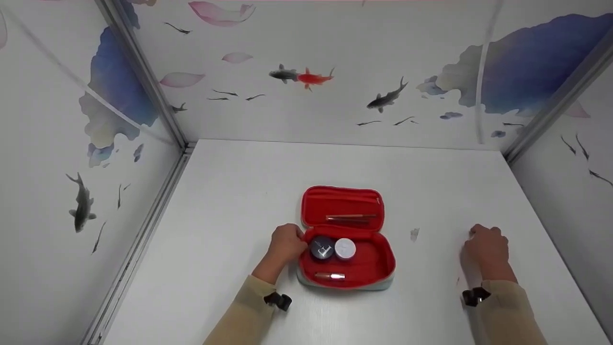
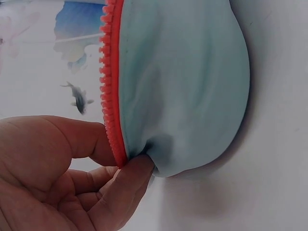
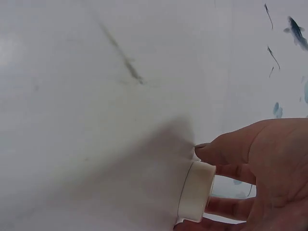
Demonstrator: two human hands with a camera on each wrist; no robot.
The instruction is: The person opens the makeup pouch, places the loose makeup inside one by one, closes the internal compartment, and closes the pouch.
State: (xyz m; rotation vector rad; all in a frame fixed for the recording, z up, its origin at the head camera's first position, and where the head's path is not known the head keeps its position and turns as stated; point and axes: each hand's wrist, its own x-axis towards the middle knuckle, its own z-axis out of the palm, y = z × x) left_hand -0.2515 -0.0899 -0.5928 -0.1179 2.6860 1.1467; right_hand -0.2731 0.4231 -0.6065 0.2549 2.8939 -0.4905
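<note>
Beige sleeves (image 1: 244,314) are nearest to me, each w/ a small black wrist device (image 1: 279,301), and both arms reach over the white table (image 1: 230,182). Approx. in the middle lies the red-lined zip case (image 1: 371,261), its lid half (image 1: 342,197) folded back to the far side, so the contents are easy to reach. Its outer fabric is pale blue-green.

L hand (image 1: 286,243) is grasping the L wall of the case: thumb at the red zip teeth (image 2: 108,82), a finger pressing a dent in the fabric outside, prob. so that the case does not slide. R hand (image 1: 487,247) is well apart, near the R side of the table; its thumb and fingers curve around a small white round container (image 3: 196,191), gripping its sides, I think b/c it is low and smooth. Whether it touches the table, I cannot tell.

Inside the base, a dark-lidded jar (image 1: 322,248) w/ pale lettering and a white-lidded jar (image 1: 345,248) sit side by side near the L hand; a small tube w/ shiny end (image 1: 330,276) lies along the near wall. Slim brush-like sticks (image 1: 349,217) rest across the lid half, prob. b/c it is shallow.
</note>
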